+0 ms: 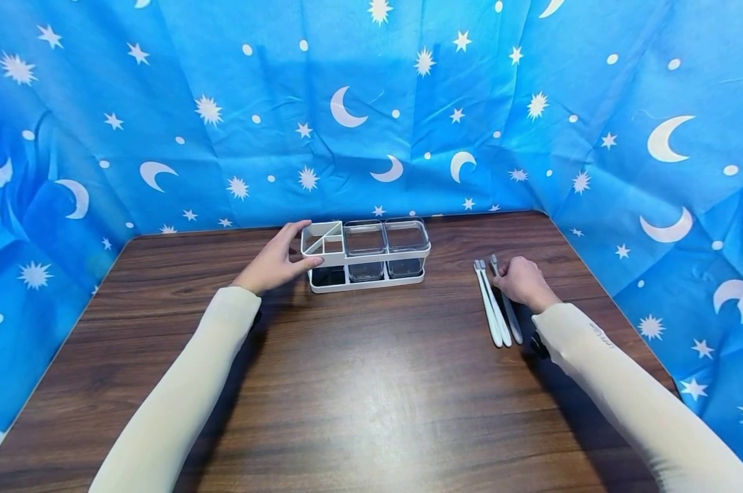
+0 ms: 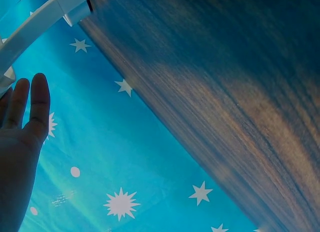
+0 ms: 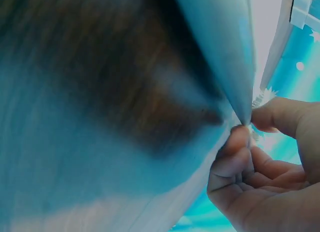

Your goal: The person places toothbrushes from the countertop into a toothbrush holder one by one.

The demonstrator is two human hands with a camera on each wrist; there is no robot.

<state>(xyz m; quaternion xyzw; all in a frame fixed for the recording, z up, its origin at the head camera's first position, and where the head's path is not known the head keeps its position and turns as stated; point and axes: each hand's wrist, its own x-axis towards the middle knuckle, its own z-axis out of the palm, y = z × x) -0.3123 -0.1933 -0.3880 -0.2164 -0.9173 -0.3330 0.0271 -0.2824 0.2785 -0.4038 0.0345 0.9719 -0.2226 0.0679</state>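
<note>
A white toothbrush holder (image 1: 365, 260) stands at the back middle of the table, with a divided section at its left end. My left hand (image 1: 272, 261) grips that end, thumb at the front rim and fingers behind. In the left wrist view, the fingers of the left hand (image 2: 25, 132) reach up beside the pale frame of the holder (image 2: 37, 29). On the right, my right hand (image 1: 524, 282) pinches a grey toothbrush (image 1: 515, 324) along its upper part. Thumb and fingertips of the right hand (image 3: 270, 177) meet at the toothbrush (image 3: 220, 47) in the right wrist view.
Two white toothbrushes (image 1: 493, 308) lie side by side just left of the grey one. Two clear cups (image 1: 386, 248) sit in the holder's middle and right places. A blue curtain (image 1: 260, 137) with moons and stars surrounds the brown wooden table (image 1: 346, 383).
</note>
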